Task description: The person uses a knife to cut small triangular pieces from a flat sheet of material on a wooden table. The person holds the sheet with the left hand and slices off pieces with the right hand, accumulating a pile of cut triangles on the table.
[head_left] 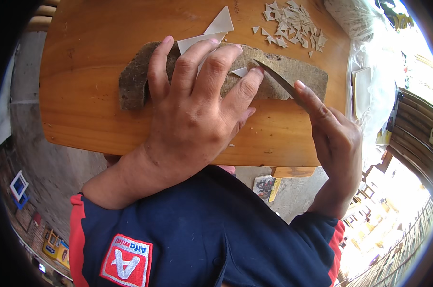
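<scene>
Left of the left hand (192, 105), I can see bare wooden surface (82, 86), and nearer its little finger the worn end of a brown, rough-faced board (283, 71), which runs beneath the fingers and on toward the right hand (336, 129). That left hand lies palm down over the board with its fingers spread apart; its thumb is mostly hidden from me. At its middle fingertips is a white strip (192, 43), partly covered, and just beyond them a larger white triangle (219, 22) on the surface. Between its middle and index fingers a small white piece (240, 71) shows on the board. Just right of that index fingertip I get the point of a dark knife (281, 81), its blade slanting down to the right hand, which is closed around it, thumb along the top. Beyond the knife, ahead of both hands, small white cut pieces (293, 24) lie scattered in a heap. To the right of the right hand, clear plastic sheeting (365, 45) hangs along the surface's edge.
</scene>
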A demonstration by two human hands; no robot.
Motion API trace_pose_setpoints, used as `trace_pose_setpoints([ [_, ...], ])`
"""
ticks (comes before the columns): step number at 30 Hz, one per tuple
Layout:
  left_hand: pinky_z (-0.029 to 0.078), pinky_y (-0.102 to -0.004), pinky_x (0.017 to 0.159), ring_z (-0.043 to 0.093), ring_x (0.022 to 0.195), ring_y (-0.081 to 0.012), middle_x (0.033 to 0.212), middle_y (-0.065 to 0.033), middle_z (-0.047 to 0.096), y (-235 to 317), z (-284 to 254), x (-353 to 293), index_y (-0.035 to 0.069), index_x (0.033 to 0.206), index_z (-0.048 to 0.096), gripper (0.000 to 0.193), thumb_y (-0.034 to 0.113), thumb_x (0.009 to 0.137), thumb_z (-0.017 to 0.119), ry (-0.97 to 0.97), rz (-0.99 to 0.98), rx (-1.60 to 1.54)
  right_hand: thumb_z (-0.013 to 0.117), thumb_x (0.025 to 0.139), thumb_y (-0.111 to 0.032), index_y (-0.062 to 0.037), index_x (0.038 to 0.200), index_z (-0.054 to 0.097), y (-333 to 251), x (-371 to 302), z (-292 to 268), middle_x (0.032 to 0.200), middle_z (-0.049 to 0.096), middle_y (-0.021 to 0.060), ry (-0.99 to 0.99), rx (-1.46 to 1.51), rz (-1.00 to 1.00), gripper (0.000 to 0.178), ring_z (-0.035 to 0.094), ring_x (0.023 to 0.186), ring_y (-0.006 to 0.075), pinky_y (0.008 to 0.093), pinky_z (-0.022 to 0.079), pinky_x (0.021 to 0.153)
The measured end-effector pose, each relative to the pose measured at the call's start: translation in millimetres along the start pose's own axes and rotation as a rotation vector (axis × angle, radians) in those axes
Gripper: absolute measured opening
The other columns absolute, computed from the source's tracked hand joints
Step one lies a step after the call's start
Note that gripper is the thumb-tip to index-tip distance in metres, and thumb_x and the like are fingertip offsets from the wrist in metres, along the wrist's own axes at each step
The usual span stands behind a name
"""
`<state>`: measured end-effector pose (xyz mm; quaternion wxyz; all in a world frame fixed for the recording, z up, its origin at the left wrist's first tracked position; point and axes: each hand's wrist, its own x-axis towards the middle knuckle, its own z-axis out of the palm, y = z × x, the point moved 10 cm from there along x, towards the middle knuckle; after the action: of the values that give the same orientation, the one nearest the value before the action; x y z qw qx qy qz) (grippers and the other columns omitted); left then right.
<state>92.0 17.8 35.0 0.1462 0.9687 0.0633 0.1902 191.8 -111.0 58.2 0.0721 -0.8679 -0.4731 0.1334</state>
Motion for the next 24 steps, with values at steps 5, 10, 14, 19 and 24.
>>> trace_pose_setpoints([
  [5, 0.029, -0.0589, 0.112, 0.048, 0.13, -0.0295, 0.136, -0.0074, 0.055, 3, 0, -2, 0.021, 0.128, 0.069, 0.05, 0.03, 0.08, 0.078, 0.013, 0.005, 0.006, 0.061, 0.085, 0.011, -0.0178, 0.143, 0.063, 0, -4, 3, 0.066, 0.051, 0.0103, 0.027, 0.042, -0.013, 0.065, 0.054, 0.057, 0.0218, 0.0341, 0.048, 0.059],
  [10, 0.029, -0.0595, 0.112, 0.048, 0.13, -0.0287, 0.136, -0.0067, 0.055, 2, 2, -8, 0.022, 0.129, 0.069, 0.049, 0.03, 0.081, 0.078, -0.001, 0.011, 0.013, 0.06, 0.086, 0.011, -0.0176, 0.142, 0.064, -5, -14, 6, 0.069, 0.054, 0.0116, -0.021, -0.055, 0.022, 0.063, 0.055, 0.058, 0.0238, 0.0366, 0.049, 0.061],
  [14, 0.028, -0.0599, 0.112, 0.048, 0.131, -0.0284, 0.137, -0.0062, 0.055, 13, 9, 4, 0.022, 0.129, 0.069, 0.049, 0.031, 0.082, 0.077, 0.009, -0.005, -0.025, 0.062, 0.081, 0.01, -0.0321, 0.146, 0.059, 16, -27, -7, 0.06, 0.042, 0.0059, 0.068, -0.091, 0.034, 0.077, 0.049, 0.05, 0.0209, 0.0409, 0.044, 0.052],
  [19, 0.027, -0.0587, 0.114, 0.048, 0.131, -0.028, 0.138, -0.006, 0.055, 9, -1, -4, 0.021, 0.13, 0.068, 0.049, 0.033, 0.083, 0.076, -0.017, 0.01, 0.0, 0.059, 0.085, 0.011, -0.0225, 0.141, 0.063, 8, -24, 0, 0.077, 0.06, 0.0115, 0.198, 0.082, 0.037, 0.066, 0.061, 0.062, 0.0231, 0.0387, 0.049, 0.061],
  [24, 0.026, -0.0567, 0.116, 0.05, 0.132, -0.0272, 0.137, -0.0054, 0.058, -10, -3, 12, 0.015, 0.125, 0.067, 0.043, 0.033, 0.087, 0.075, -0.016, -0.016, -0.092, 0.061, 0.083, 0.011, -0.0277, 0.14, 0.065, 11, -6, -10, 0.067, 0.056, 0.0097, 0.2, 0.218, 0.016, 0.069, 0.058, 0.057, 0.0223, 0.0411, 0.047, 0.057],
])
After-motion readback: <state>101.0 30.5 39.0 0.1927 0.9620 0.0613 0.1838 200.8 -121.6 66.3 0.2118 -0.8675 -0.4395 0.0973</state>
